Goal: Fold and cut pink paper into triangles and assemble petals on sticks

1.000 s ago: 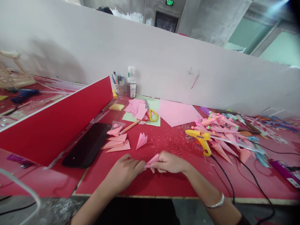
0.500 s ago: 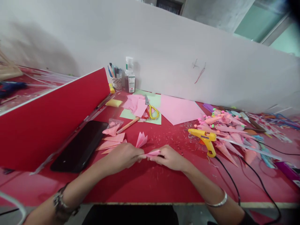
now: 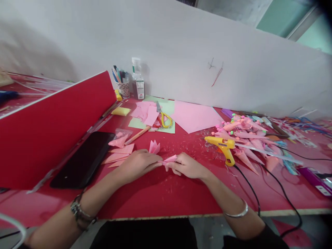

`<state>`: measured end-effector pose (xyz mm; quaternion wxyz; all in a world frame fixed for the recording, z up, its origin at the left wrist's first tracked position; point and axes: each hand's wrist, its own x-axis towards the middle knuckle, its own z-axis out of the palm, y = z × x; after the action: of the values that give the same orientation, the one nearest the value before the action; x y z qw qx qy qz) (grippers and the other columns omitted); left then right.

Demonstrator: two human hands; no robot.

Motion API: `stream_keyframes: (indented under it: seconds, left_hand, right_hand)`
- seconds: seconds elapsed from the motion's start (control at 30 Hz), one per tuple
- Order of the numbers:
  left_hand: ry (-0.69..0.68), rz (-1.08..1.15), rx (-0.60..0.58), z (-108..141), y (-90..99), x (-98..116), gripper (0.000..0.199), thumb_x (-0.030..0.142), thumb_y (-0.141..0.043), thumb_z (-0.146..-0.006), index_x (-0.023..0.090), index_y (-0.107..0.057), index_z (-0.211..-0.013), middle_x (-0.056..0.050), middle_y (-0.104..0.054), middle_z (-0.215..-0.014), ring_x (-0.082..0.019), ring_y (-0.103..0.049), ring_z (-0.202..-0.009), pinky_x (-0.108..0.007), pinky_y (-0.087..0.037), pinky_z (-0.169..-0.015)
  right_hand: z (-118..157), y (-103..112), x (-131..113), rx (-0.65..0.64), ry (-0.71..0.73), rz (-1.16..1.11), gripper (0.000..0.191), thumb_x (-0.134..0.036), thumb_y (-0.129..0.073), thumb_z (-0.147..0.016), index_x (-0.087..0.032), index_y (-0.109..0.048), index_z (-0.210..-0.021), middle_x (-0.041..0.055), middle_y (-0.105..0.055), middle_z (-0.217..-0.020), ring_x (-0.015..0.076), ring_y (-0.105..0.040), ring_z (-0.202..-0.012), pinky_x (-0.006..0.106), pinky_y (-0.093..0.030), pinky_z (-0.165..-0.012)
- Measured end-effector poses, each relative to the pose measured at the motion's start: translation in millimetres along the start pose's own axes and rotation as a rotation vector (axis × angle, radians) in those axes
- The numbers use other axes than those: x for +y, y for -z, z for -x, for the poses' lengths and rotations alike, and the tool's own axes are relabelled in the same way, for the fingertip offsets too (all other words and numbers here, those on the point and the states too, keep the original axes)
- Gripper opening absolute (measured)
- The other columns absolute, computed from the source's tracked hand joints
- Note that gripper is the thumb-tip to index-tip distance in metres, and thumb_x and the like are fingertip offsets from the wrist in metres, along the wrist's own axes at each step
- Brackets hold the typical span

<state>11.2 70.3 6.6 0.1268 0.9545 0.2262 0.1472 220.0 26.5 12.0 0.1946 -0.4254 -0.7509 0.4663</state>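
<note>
Between my hands is a small piece of folded pink paper (image 3: pixel 170 159), held low over the red table (image 3: pixel 155 200). My left hand (image 3: pixel 140 164) pinches its left end, fingers pressed together. At the other end my right hand (image 3: pixel 188 166) grips it between thumb and fingers. Just behind my left hand stands another fan-like folded pink paper (image 3: pixel 154 147). Several flat pink paper pieces (image 3: pixel 121 152) lie to the left of that hand, partly covered by it. The creases inside my fingers are hidden.
A yellow glue gun (image 3: pixel 221 145) with a black cord lies to the right, before a heap of pink paper cones (image 3: pixel 246 133). Yellow-handled scissors (image 3: pixel 166 119) rest on paper at the back. A black phone (image 3: pixel 84 159) leans near the red divider (image 3: pixel 64 128).
The view has shifted slightly, moving the table things up and left in the picture. Both hands keep hold of the folded paper, and my left fingers now lie flatter along it.
</note>
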Motion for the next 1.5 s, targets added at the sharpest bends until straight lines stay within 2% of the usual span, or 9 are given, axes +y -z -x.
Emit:
stream_keyframes:
  seconds: [0.13, 0.27, 0.33, 0.5, 0.67, 0.9, 1.27, 1.4, 1.5]
  left_hand:
    - [-0.023, -0.036, 0.08, 1, 2.1, 0, 0.031, 0.032, -0.032, -0.092, 0.02, -0.061, -0.093, -0.001, -0.068, -0.084, -0.012, -0.059, -0.068, -0.025, -0.039, -0.066]
    - [0.043, 0.059, 0.107, 1, 1.7, 0, 0.025, 0.033, -0.041, -0.088, 0.019, -0.061, -0.092, -0.001, -0.068, -0.085, -0.012, -0.06, -0.075, -0.022, -0.041, -0.067]
    - [0.068, 0.024, 0.084, 1, 0.3, 0, 0.026, 0.034, -0.042, -0.088, 0.018, -0.062, -0.083, -0.001, -0.068, -0.075, -0.013, -0.059, -0.067, -0.021, -0.04, -0.061]
    - [0.031, -0.217, 0.1, 0, -2.1, 3, 0.03, 0.037, -0.039, -0.088, 0.017, -0.062, -0.091, -0.004, -0.067, -0.074, -0.016, -0.058, -0.063, -0.026, -0.04, -0.059]
    - [0.043, -0.182, 0.014, -1, -4.3, 3, 0.03, 0.033, -0.036, -0.09, 0.018, -0.062, -0.088, -0.003, -0.067, -0.075, -0.015, -0.058, -0.064, -0.025, -0.04, -0.059]
    - [0.046, -0.245, 0.032, -1, -6.7, 2, 0.044, 0.037, -0.027, -0.092, 0.016, -0.061, -0.076, -0.001, -0.06, -0.057, -0.013, -0.053, -0.055, -0.022, -0.034, -0.051]
    - [0.053, -0.179, 0.022, 4, -7.7, 1, 0.034, 0.037, -0.033, -0.09, 0.019, -0.062, -0.085, 0.0, -0.064, -0.066, -0.014, -0.053, -0.059, -0.024, -0.035, -0.056]
    - [0.1, -0.09, -0.053, -1, -0.8, 4, 0.033, 0.033, -0.033, -0.091, 0.019, -0.06, -0.08, 0.003, -0.061, -0.06, -0.012, -0.054, -0.057, -0.021, -0.036, -0.055]
    - [0.153, -0.108, -0.009, -2, 7.8, 15, 0.027, 0.031, -0.035, -0.09, 0.018, -0.059, -0.089, 0.0, -0.065, -0.072, -0.014, -0.058, -0.062, -0.022, -0.039, -0.056]
  right_hand:
    - [2, -3, -3, 0.095, 0.019, 0.104, 0.036, -0.036, -0.035, -0.09, -0.014, -0.063, -0.091, -0.002, -0.055, -0.055, 0.0082, -0.05, -0.05, 0.019, -0.038, -0.054]
    - [5, -6, -5, 0.233, 0.14, 0.333, 0.029, -0.031, -0.039, -0.089, -0.021, -0.06, -0.105, 0.0044, -0.065, -0.1, 0.0154, -0.059, -0.088, 0.025, -0.041, -0.076]
    - [6, -7, -3, 0.262, 0.163, 0.449, 0.028, -0.027, -0.041, -0.088, -0.021, -0.059, -0.109, 0.0042, -0.064, -0.107, 0.0167, -0.058, -0.094, 0.026, -0.04, -0.08]
    - [6, -8, 1, 0.27, 0.131, 0.644, 0.028, -0.022, -0.043, -0.087, -0.02, -0.06, -0.108, 0.005, -0.065, -0.106, 0.018, -0.06, -0.094, 0.027, -0.042, -0.08]
    - [6, -8, 0, 0.256, 0.124, 0.685, 0.026, -0.021, -0.045, -0.086, -0.02, -0.06, -0.107, 0.0047, -0.065, -0.104, 0.0183, -0.061, -0.092, 0.028, -0.043, -0.078]
    - [6, -10, 0, 0.245, 0.11, 0.482, 0.027, -0.026, -0.042, -0.088, -0.021, -0.06, -0.108, 0.0039, -0.065, -0.105, 0.0169, -0.06, -0.093, 0.025, -0.042, -0.078]
    - [4, -12, 0, 0.231, 0.096, 0.325, 0.03, -0.033, -0.043, -0.087, -0.019, -0.062, -0.104, 0.0046, -0.067, -0.099, 0.0169, -0.061, -0.087, 0.024, -0.042, -0.075]
    - [4, -12, -1, 0.236, 0.108, 0.286, 0.031, -0.036, -0.043, -0.087, -0.02, -0.061, -0.107, 0.0041, -0.066, -0.102, 0.0166, -0.061, -0.089, 0.024, -0.042, -0.076]
    - [4, -11, -1, 0.228, 0.086, 0.359, 0.028, -0.03, -0.043, -0.088, -0.02, -0.061, -0.107, 0.0049, -0.066, -0.1, 0.0173, -0.061, -0.088, 0.025, -0.041, -0.075]
